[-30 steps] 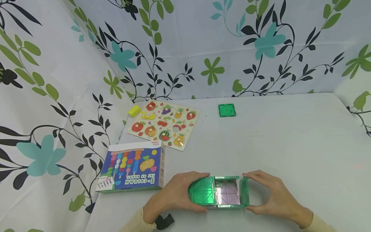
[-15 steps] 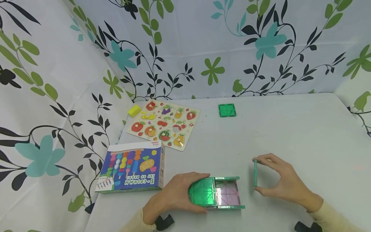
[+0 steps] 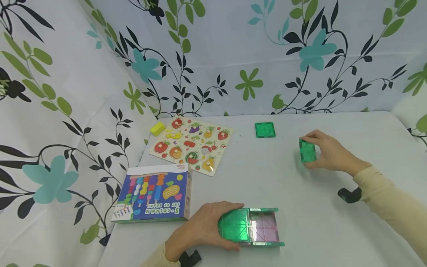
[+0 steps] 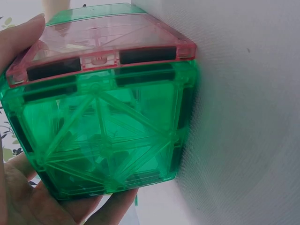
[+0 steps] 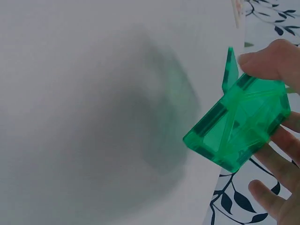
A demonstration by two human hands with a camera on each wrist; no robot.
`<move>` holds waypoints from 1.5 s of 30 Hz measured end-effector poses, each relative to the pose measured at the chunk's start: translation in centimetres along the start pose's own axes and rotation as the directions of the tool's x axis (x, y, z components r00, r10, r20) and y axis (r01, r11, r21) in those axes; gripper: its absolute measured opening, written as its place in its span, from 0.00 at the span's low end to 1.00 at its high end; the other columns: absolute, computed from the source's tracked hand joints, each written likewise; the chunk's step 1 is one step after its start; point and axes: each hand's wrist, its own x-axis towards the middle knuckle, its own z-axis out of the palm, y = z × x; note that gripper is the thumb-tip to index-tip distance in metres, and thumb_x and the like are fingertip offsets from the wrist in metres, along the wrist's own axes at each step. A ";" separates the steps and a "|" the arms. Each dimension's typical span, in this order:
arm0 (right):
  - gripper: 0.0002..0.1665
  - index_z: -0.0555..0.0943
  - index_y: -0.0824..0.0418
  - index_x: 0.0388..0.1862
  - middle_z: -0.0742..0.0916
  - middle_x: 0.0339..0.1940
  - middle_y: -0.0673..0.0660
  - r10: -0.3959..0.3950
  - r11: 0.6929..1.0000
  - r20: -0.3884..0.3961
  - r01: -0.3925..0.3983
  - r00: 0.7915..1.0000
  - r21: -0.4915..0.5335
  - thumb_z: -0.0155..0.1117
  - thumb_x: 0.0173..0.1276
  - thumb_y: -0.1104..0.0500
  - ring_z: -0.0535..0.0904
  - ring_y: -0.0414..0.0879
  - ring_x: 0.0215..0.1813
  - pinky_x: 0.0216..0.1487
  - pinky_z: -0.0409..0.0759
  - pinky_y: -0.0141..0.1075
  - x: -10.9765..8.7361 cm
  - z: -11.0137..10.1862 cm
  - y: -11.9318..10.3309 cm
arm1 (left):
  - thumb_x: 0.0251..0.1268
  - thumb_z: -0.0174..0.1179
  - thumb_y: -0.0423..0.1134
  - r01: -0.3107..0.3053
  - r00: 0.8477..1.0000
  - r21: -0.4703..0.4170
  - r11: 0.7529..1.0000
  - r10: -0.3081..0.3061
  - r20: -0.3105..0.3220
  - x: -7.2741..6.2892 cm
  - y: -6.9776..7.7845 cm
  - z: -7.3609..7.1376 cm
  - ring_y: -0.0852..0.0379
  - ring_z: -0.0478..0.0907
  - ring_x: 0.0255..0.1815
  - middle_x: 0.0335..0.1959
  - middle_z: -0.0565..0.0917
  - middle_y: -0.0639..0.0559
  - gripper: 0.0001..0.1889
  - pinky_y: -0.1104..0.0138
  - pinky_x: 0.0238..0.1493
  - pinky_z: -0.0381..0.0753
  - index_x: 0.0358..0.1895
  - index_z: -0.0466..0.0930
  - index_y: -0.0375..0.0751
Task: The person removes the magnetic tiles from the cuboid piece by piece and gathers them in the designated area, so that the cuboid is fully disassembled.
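At the table's front, my left hand (image 3: 208,226) grips the left end of a box-like build of magnetic tiles (image 3: 234,225). Its left part has a green top, while the right part is open above, showing a pink tile (image 3: 264,227) inside. In the left wrist view a green tile (image 4: 103,136) forms one side, with a pink tile (image 4: 103,40) along its edge. Farther back on the right, my right hand (image 3: 330,154) pinches a loose green square tile (image 3: 307,151) by opposite edges, tilted above the table. Another green tile (image 3: 265,129) lies flat near the back edge.
A blue bead-set box (image 3: 153,193) lies at the left of the table. Behind it are a fruit puzzle board (image 3: 218,148) and a small yellow block (image 3: 158,128). A patterned curtain (image 3: 207,55) hangs behind and to the left.
My right hand has pulled a green tile off the build's right end and carried it back and to the right, turning it. The left hand keeps its grip on the build.
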 end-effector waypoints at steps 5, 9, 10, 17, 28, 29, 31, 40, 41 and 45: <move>0.53 0.73 0.72 0.70 0.76 0.64 0.72 0.056 0.998 0.128 -0.050 0.990 -0.046 0.85 0.45 0.57 0.77 0.68 0.60 0.57 0.80 0.65 4.1 -0.5 2.2 | 0.42 0.80 0.63 -0.019 1.000 -0.002 1.000 0.019 0.004 0.1 0.0 0.1 0.67 0.79 0.63 0.65 0.81 0.68 0.50 0.65 0.64 0.81 0.74 0.70 0.61; 0.54 0.70 0.77 0.70 0.75 0.65 0.75 0.072 0.996 0.176 -0.063 0.982 -0.056 0.85 0.47 0.58 0.75 0.71 0.62 0.61 0.77 0.67 6.6 -0.3 3.3 | 0.43 0.80 0.63 -0.030 0.999 -0.003 1.000 0.030 0.012 0.1 0.0 0.2 0.68 0.78 0.63 0.65 0.80 0.68 0.50 0.66 0.63 0.80 0.74 0.69 0.64; 0.54 0.69 0.77 0.71 0.74 0.66 0.76 0.081 0.996 0.186 -0.072 0.979 -0.056 0.85 0.48 0.59 0.74 0.71 0.63 0.63 0.76 0.67 7.1 -0.2 3.5 | 0.43 0.80 0.63 -0.031 0.999 -0.004 1.000 0.031 0.016 0.2 0.0 0.2 0.68 0.78 0.63 0.65 0.80 0.69 0.50 0.66 0.63 0.80 0.74 0.69 0.64; 0.54 0.66 0.76 0.74 0.71 0.69 0.76 0.138 0.990 0.226 -0.127 0.964 -0.061 0.83 0.53 0.57 0.72 0.73 0.65 0.63 0.72 0.71 8.7 0.7 5.0 | 0.43 0.80 0.63 -0.068 0.998 0.017 0.998 0.067 0.010 0.1 -0.1 0.6 0.69 0.79 0.62 0.66 0.80 0.69 0.50 0.68 0.61 0.81 0.75 0.69 0.61; 0.53 0.65 0.72 0.76 0.68 0.75 0.75 0.148 0.989 0.229 -0.150 0.962 -0.011 0.79 0.60 0.50 0.62 0.76 0.75 0.71 0.62 0.73 9.9 2.1 6.9 | 0.43 0.80 0.62 -0.089 0.996 0.022 0.996 0.090 -0.021 -0.1 -0.1 0.6 0.70 0.79 0.61 0.65 0.80 0.69 0.50 0.70 0.60 0.81 0.74 0.68 0.64; 0.53 0.65 0.72 0.76 0.68 0.75 0.75 0.151 0.988 0.229 -0.154 0.962 -0.003 0.79 0.60 0.49 0.61 0.76 0.75 0.72 0.61 0.72 9.9 2.1 7.1 | 0.44 0.80 0.62 -0.090 0.996 0.020 0.996 0.090 -0.021 -0.1 -0.2 0.6 0.70 0.79 0.61 0.65 0.80 0.69 0.50 0.70 0.60 0.81 0.75 0.68 0.64; 0.55 0.64 0.71 0.77 0.67 0.76 0.75 0.159 0.986 0.227 -0.165 0.961 0.007 0.79 0.60 0.47 0.60 0.76 0.75 0.73 0.60 0.72 9.9 2.2 7.4 | 0.44 0.80 0.62 -0.089 0.996 0.021 0.996 0.089 -0.020 -0.1 -0.2 0.6 0.70 0.79 0.61 0.65 0.80 0.69 0.50 0.70 0.60 0.81 0.75 0.67 0.64; 0.55 0.63 0.72 0.77 0.67 0.76 0.76 0.153 0.987 0.237 -0.161 0.960 0.016 0.78 0.61 0.46 0.62 0.75 0.74 0.72 0.64 0.70 10.1 2.4 8.7 | 0.44 0.80 0.62 -0.097 0.995 0.027 0.995 0.098 -0.036 -0.3 -0.4 0.4 0.70 0.79 0.61 0.66 0.80 0.67 0.50 0.70 0.60 0.81 0.75 0.67 0.63; 0.55 0.63 0.72 0.77 0.67 0.76 0.76 0.151 0.987 0.237 -0.159 0.960 0.016 0.78 0.61 0.46 0.63 0.75 0.74 0.72 0.64 0.70 10.2 2.4 8.7 | 0.44 0.80 0.62 -0.096 0.995 0.026 0.995 0.097 -0.037 -0.3 -0.5 0.4 0.70 0.79 0.61 0.66 0.80 0.67 0.50 0.71 0.60 0.81 0.75 0.67 0.63; 0.54 0.63 0.72 0.77 0.67 0.76 0.76 0.149 0.987 0.238 -0.160 0.960 0.030 0.77 0.62 0.47 0.62 0.75 0.75 0.73 0.62 0.71 10.4 2.5 8.4 | 0.43 0.81 0.62 -0.084 0.996 0.025 0.996 0.085 -0.041 -0.2 -0.6 0.4 0.69 0.79 0.61 0.65 0.80 0.68 0.50 0.70 0.60 0.81 0.75 0.67 0.63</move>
